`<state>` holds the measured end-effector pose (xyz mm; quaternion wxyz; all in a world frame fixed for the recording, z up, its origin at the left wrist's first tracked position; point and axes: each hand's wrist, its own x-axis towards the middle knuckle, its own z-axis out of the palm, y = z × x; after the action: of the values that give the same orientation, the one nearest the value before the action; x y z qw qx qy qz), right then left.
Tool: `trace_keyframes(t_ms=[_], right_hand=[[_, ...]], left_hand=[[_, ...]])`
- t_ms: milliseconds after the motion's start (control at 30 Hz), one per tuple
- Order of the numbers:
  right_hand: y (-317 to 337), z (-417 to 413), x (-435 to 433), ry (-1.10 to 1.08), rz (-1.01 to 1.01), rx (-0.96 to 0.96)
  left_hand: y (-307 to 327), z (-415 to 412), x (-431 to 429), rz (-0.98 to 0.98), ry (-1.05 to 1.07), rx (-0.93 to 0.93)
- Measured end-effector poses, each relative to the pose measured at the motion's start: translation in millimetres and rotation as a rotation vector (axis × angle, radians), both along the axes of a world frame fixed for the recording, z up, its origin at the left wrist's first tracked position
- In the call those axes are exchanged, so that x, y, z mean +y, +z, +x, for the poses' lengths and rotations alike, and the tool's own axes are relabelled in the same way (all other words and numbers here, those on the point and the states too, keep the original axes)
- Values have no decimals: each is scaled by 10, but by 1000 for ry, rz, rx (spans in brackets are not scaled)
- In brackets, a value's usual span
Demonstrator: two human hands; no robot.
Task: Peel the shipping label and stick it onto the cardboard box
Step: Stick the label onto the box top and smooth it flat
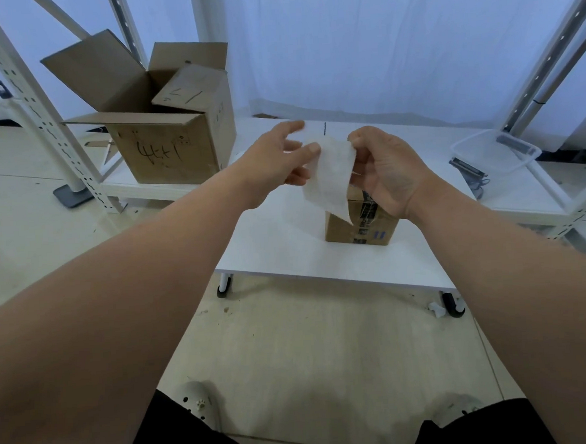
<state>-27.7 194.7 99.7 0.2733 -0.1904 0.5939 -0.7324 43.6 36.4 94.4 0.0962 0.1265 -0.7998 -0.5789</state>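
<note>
A white shipping label hangs in the air between both hands, its blank back side toward me. My left hand pinches its upper left edge with thumb and fingers. My right hand grips its upper right corner. Directly below and behind the label, a small sealed cardboard box with dark tape and printed marks sits on the low white table. The label and my right hand hide the box's top.
A large open cardboard box with handwriting stands on a low white shelf at the left. White metal rack posts rise at left and right. A clear plastic tub rests on the right shelf. The table has small legs.
</note>
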Motion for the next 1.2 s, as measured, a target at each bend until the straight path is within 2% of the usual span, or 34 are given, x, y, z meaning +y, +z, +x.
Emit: trace_keyframes(t_ms=[100, 233, 367, 600, 1200], right_hand=[[-36, -31, 6, -74, 62, 20], [-65, -55, -7, -224, 222, 163], [-39, -20, -12, -166, 217, 270], [-35, -35, 43, -145, 279, 414], [-37, -46, 58, -115, 217, 363]], left_hand=[[32, 24, -42, 70, -4, 59], [67, 9, -13, 51, -18, 111], [67, 1, 41, 23, -33, 119], [122, 64, 16, 112, -97, 32], [144, 92, 6, 104, -109, 4]])
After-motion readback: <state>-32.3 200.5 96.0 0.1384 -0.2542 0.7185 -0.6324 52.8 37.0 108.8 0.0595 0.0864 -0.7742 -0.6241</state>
